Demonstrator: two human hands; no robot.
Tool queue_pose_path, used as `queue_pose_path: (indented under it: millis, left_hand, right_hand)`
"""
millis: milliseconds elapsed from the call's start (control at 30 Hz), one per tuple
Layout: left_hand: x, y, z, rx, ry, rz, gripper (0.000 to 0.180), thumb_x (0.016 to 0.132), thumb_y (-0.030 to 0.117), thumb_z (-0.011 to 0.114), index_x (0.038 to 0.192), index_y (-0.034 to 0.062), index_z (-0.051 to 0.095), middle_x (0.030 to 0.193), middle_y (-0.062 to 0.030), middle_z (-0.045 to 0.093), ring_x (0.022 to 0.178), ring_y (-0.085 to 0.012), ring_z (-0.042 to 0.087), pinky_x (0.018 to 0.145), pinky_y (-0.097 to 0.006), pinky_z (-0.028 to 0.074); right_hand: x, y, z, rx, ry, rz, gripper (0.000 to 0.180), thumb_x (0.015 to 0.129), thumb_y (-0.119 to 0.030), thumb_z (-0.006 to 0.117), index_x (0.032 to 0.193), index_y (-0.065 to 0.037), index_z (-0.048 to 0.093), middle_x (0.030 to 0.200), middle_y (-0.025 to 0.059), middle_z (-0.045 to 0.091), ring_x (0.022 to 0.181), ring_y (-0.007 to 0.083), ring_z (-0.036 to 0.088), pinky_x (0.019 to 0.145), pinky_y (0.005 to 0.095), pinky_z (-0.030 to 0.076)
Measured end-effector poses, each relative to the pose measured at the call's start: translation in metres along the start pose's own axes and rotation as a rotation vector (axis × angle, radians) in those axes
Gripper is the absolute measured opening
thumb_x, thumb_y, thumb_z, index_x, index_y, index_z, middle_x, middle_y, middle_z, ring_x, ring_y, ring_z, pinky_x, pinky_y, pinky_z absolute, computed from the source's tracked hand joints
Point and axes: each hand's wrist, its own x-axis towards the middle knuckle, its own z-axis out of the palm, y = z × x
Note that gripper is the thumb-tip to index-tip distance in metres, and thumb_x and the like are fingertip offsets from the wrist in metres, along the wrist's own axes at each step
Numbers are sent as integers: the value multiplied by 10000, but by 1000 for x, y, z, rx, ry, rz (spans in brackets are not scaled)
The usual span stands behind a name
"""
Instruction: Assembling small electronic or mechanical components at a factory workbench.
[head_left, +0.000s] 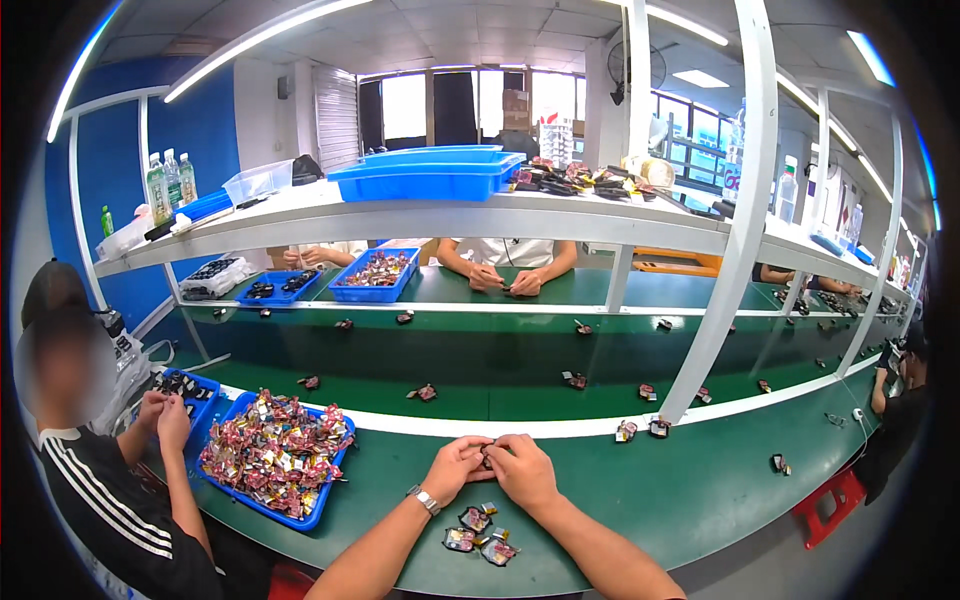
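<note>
Pinching a small, dark, half-hidden piece (487,459) with left fingers (467,447) and right fingers (506,455); best gripped lightly, low over the glossy green counter (650,500).

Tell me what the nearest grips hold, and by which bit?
A small dark piece, between left grip and right grip; where exactly they hold it is hidden.
</note>
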Motion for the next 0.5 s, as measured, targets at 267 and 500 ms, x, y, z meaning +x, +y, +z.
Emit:
queue_pose_path:
  millis: [267,500]
  left_hand:
    - [-1,-3,6,40,98,78,225,957,55,527,1168,-21,547,1089,-118,652,947,-171,660,747,-285,593]
    - [3,-8,10,256,159,132,202,957,62,530,1138,-18,569,1015,-102,672,870,-132,659,635,-253,577]
  right_hand:
    - [3,-5,0,150,36,156,154,759,-47,716,908,-49,680,934,85,624,812,245,638,665,333,543]
    - [-3,8,5,483,-55,452,188,816,-79,722,981,-5,672,881,110,672,721,161,670,663,272,548]
